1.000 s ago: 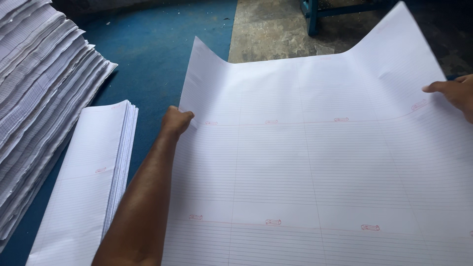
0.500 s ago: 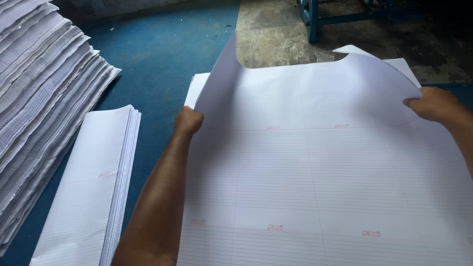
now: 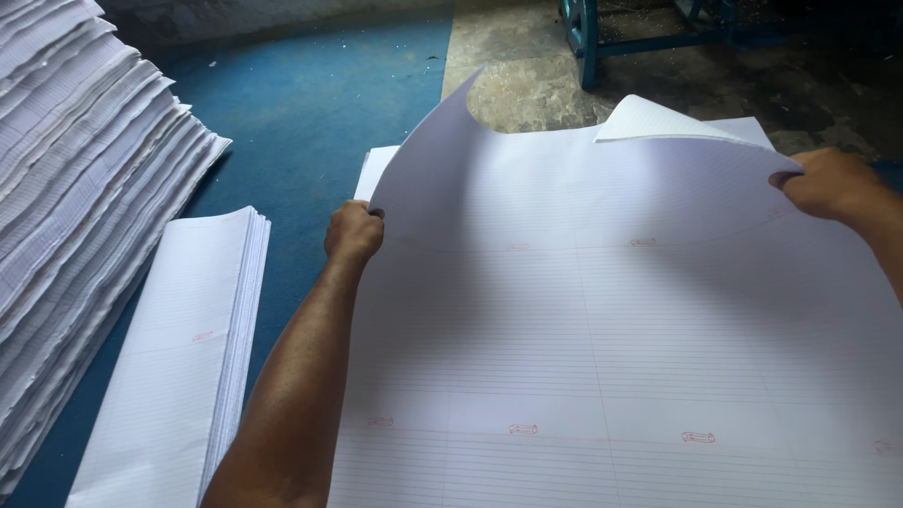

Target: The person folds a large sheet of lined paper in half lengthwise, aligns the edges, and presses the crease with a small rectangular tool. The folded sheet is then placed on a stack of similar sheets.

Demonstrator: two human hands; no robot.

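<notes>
Left hand and right hand grip the ruled sheet's far edge.

Large white ruled sheet with small red marks, far edge curled upward.

The big sheet is white, ruled across with fine pale grey-blue lines, and crossed by a few faint vertical rules that split it into panels. Small red stamp-like marks sit in rows along two of its horizontal bands. The narrow stack to the left is the same white ruled paper, with a small red mark on its top sheet. The tall pile at far left shows white edges with grey shadow lines between the layers. The mat beneath is deep blue. The floor beyond is mottled grey-brown, and the frame standing on it is blue-painted.
</notes>
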